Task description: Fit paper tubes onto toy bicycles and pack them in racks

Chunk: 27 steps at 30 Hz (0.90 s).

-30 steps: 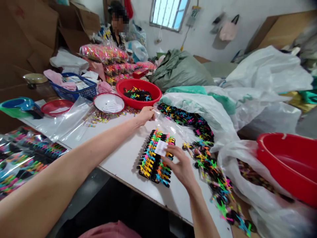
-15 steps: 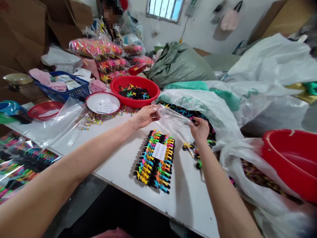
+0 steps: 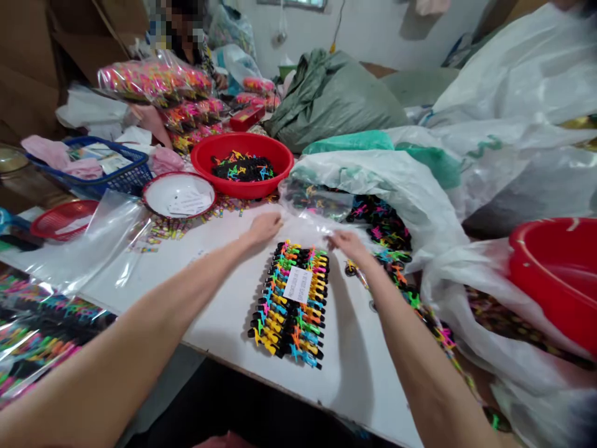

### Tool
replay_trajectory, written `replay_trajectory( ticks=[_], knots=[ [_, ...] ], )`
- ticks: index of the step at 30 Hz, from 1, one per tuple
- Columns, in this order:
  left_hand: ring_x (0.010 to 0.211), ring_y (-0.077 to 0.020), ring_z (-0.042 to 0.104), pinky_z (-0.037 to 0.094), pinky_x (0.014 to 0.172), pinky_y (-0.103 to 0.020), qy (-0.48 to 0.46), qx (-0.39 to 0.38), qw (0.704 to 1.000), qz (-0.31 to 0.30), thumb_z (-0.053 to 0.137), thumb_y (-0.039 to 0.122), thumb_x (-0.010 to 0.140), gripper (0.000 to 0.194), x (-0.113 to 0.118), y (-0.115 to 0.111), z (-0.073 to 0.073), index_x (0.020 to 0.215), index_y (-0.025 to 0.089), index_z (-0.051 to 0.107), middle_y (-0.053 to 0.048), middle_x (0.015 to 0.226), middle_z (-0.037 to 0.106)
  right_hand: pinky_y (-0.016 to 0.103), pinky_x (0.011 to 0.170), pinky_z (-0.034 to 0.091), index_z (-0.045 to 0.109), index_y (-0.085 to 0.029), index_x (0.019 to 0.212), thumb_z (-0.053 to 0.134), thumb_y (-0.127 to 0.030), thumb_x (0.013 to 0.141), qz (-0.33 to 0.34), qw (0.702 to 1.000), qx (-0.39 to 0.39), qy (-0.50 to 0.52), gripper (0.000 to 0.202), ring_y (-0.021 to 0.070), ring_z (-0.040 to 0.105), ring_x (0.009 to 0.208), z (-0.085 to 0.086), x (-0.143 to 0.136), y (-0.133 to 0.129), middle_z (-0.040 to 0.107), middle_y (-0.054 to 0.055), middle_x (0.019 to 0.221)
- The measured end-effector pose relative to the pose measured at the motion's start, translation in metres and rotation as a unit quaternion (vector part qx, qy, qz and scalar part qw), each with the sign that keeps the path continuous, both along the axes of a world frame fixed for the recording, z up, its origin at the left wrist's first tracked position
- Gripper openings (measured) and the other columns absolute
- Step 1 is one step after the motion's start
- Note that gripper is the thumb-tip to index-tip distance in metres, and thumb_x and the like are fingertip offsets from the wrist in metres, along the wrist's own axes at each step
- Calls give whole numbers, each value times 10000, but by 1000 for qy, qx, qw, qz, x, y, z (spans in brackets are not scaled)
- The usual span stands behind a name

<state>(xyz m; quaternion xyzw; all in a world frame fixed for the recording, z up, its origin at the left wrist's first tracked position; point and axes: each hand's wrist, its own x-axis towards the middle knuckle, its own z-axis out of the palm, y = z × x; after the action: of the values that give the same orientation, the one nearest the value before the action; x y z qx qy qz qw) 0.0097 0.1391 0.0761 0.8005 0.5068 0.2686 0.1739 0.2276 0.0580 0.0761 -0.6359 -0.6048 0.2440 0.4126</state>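
Two hands [image 3: 265,228] [image 3: 351,244] pinching a blurred clear bag [image 3: 311,221], toy rows [image 3: 310,314] near the front edge [image 3: 280,386], bare white tabletop [image 3: 382,370] both sides

Label [image 3: 298,284] on toy rows [image 3: 275,318], basin [image 3: 252,189] behind, plate [image 3: 161,191] left of basin

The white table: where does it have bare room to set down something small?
Bare table shows between the toy rows and the right forearm, and more narrowly between the rows and the left forearm. It is crowded farther back, with the bowl, plate and scattered bits, and outside the right forearm, with loose toys.
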Motion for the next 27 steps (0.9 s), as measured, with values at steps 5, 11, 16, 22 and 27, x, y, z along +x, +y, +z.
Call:
replay_trajectory(
  ticks=[5,11,16,22,27],
  knots=[
    [677,-194,578,339,597,-249,-21,-59,994,88,402,417,869,296,-5,-28,-74,819,187,582,-43,640,606,260,484,406,569,-158,606,501,-422,796,-103,992,13,70,332,111,474,458,-79,-7,-30,504,-26,479],
    [589,-155,536,313,552,-235,-59,-91,985,133,364,461,879,331,-21,-69,-69,858,192,555,7,590,556,287,670,450,582,-159,883,484,-391,827,-173,980,80,62,257,160,551,715,-80,-43,-88,603,35,781],
    [532,-135,476,285,518,-228,-96,-155,975,128,356,511,865,377,-41,-98,-75,749,197,528,41,502,457,282,664,437,591,-162,860,499,-392,818,-183,979,67,52,252,158,536,717,-96,-58,-123,601,31,792],
    [564,-152,508,331,544,-243,-85,-153,977,120,286,529,880,442,-46,-97,-62,692,198,512,9,541,508,285,638,449,575,-177,834,515,-386,812,-139,988,46,43,219,154,557,672,-84,-53,-121,604,18,753],
    [726,-181,571,413,711,-291,-70,-77,994,30,375,419,868,280,-66,-128,-62,808,209,551,-25,709,602,313,688,467,563,-192,832,496,-318,830,-75,992,100,-5,142,172,562,758,-84,-46,-141,594,36,812]
  ],
)
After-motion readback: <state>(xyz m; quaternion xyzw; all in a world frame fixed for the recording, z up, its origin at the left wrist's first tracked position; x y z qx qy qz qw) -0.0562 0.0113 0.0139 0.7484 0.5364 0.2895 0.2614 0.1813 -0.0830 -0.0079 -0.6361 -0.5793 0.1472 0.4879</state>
